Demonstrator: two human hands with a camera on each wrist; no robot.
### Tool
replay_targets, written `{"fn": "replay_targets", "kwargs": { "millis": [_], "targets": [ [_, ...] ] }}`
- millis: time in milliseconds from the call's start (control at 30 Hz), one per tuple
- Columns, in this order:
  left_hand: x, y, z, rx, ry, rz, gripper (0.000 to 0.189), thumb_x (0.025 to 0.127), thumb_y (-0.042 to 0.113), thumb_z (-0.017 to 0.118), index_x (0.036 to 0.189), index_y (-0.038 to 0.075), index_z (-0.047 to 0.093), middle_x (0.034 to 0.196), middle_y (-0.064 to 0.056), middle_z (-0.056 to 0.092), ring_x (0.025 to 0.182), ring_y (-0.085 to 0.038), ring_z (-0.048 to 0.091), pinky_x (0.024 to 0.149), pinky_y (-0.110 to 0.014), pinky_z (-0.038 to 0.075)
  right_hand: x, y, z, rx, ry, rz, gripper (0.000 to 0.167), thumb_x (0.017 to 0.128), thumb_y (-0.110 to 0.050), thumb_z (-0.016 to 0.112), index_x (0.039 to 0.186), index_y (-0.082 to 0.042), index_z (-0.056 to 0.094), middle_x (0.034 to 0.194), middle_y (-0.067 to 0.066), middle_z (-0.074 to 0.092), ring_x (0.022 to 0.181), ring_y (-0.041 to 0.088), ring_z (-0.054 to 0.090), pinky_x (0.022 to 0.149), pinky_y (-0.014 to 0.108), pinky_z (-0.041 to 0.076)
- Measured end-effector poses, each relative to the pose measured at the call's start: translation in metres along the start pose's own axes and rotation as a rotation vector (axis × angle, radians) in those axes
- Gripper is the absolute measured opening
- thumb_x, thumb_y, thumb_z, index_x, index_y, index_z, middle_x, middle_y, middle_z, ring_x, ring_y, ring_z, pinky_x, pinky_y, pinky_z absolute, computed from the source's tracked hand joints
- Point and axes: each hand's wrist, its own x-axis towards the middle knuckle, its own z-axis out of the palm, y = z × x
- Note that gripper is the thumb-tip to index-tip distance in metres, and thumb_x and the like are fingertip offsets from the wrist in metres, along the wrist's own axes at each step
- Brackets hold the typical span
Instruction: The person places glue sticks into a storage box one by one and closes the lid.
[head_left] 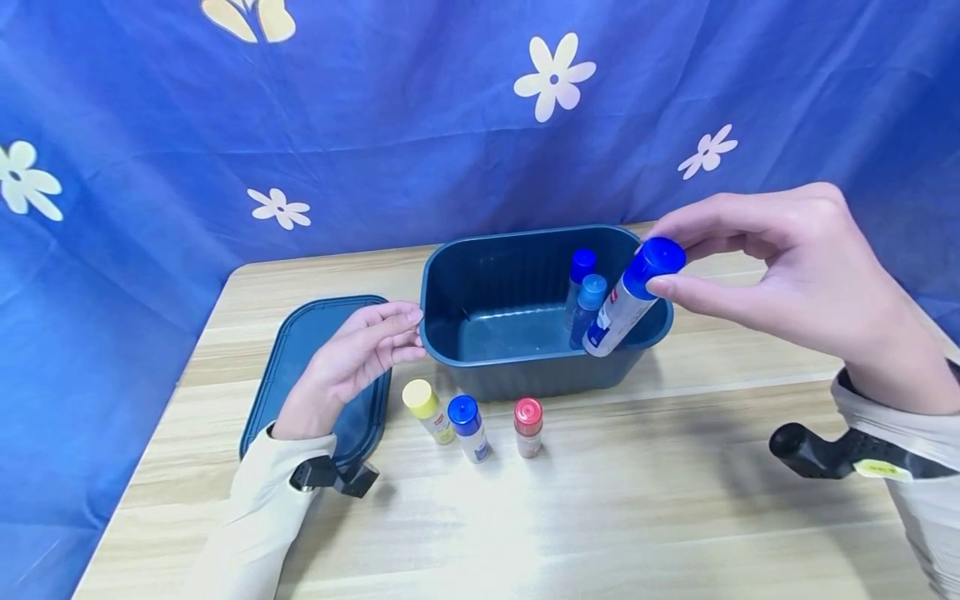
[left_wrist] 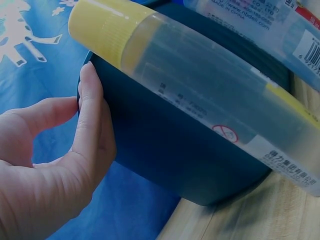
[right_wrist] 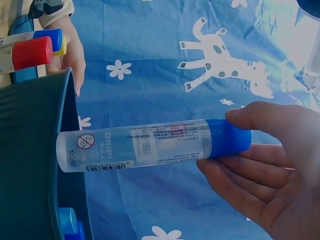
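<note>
In the head view my right hand (head_left: 802, 267) pinches a clear glue bottle (head_left: 624, 310) by its blue cap. The bottle hangs tilted over the right end of a dark teal plastic bin (head_left: 517, 379). Its lower end overlaps the bin's front rim in this view. Two glue bottles stand inside at that end, one with a dark blue cap (head_left: 582, 264) and one with a lighter blue cap (head_left: 592, 290). On the opposite side, my left hand (head_left: 363, 354) grips the bin's left rim between thumb and fingers, as the left wrist view also shows.
A yellow-capped glue bottle (head_left: 429, 410), a blue-capped one (head_left: 470, 429) and a red-capped one (head_left: 528, 427) stand on the wooden table (head_left: 637, 517) before the bin. The teal lid (head_left: 300, 358) lies under my left forearm. A blue flowered curtain (head_left: 420, 150) hangs behind.
</note>
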Motion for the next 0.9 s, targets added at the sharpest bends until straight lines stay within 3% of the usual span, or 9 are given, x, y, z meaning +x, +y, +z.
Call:
{"fn": "replay_targets", "kwargs": {
  "millis": [367,567,900],
  "targets": [
    [0.000,0.002,0.001,-0.008,0.005,0.002,0.022,0.100,-0.002,0.044,0.101,0.000,0.066,0.083,-0.007,0.068,0.076,-0.014,0.067,0.075,-0.026,0.059,0.003,0.000,0.003,-0.035,0.037,0.050,0.041,0.068,0.005,0.084,0.106,-0.004,0.072,0.088,0.007,0.073,0.081,0.015,0.069,0.074,0.019,0.055],
    [0.000,0.004,0.002,-0.008,0.008,0.004,0.025,0.101,-0.003,0.042,0.100,0.002,0.067,0.083,-0.007,0.068,0.076,-0.014,0.067,0.074,-0.026,0.059,0.004,-0.002,0.007,-0.096,0.031,0.069,0.041,0.068,0.003,0.084,0.105,-0.006,0.073,0.088,-0.001,0.073,0.081,0.007,0.068,0.074,0.015,0.054],
    [-0.002,0.002,0.002,0.023,0.011,0.000,0.027,0.101,-0.001,0.043,0.098,0.006,0.069,0.084,-0.005,0.067,0.076,-0.013,0.066,0.075,-0.025,0.059,-0.004,0.012,0.025,-0.069,0.027,0.131,0.038,0.066,0.003,0.086,0.100,-0.008,0.074,0.089,-0.005,0.072,0.080,0.001,0.067,0.074,0.012,0.053]
  ]
}}
